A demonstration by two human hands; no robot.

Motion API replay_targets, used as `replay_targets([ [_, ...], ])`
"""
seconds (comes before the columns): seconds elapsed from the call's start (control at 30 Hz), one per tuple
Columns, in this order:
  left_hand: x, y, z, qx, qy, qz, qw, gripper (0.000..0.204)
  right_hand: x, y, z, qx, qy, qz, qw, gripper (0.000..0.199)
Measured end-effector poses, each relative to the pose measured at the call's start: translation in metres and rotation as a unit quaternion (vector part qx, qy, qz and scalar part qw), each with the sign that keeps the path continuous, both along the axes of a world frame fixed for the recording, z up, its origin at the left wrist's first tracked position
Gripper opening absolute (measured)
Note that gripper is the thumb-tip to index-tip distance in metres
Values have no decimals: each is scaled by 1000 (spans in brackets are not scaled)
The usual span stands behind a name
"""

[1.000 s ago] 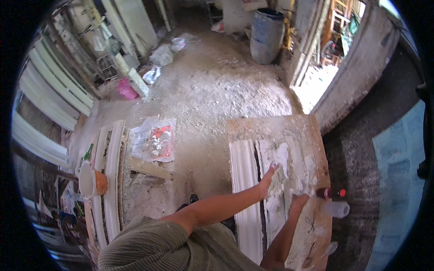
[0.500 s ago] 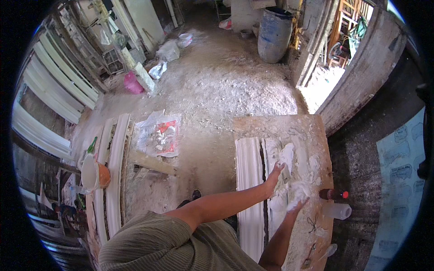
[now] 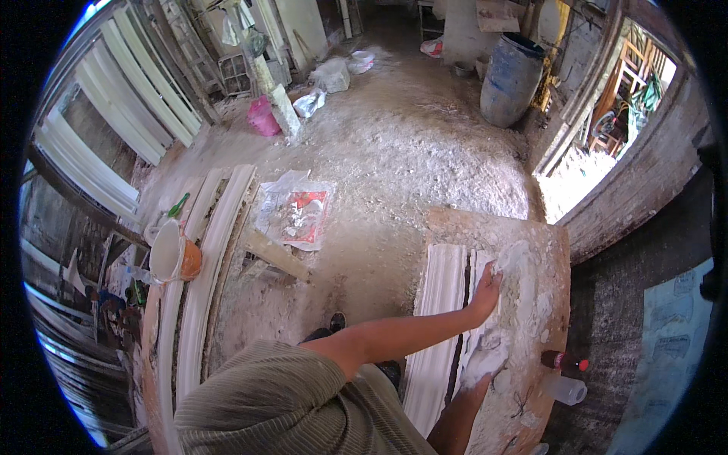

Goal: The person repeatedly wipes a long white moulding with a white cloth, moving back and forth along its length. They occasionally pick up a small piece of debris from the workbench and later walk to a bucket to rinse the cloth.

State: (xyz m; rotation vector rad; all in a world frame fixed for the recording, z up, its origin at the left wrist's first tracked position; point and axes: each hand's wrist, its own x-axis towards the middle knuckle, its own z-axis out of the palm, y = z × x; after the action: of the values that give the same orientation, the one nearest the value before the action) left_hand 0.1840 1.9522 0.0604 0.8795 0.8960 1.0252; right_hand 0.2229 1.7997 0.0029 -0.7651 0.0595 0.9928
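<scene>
The left hand (image 3: 485,294) was open, its fingers stretched out against white paste (image 3: 517,260), which lay at and just beyond the fingertips. Nearer the body, the right hand (image 3: 487,364) was smeared white; whether it gripped anything could not be told. Left of both hands lay a ridged white strip (image 3: 435,322); right of them, at the desk's (image 3: 474,223) edge, were a dark bottle (image 3: 555,360) and a clear container (image 3: 567,390).

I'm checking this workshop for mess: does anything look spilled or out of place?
Yes: white lumps lie scattered on the flattened red-and-white sack on the floor, like droppings or spillage. White smears also cover much of the workboard, though that may be ordinary working mess.
</scene>
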Motion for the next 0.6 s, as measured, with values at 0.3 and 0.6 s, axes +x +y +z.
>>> replay_targets([
  [0.3,-223,39,-28,-56,-44,88,994,53,44,73,-109,-282,-242,-102,923,40],
  [0.6,-625,43,-124,-31,143,457,877,49,53,73,-90,-450,-482,80,747,48],
])
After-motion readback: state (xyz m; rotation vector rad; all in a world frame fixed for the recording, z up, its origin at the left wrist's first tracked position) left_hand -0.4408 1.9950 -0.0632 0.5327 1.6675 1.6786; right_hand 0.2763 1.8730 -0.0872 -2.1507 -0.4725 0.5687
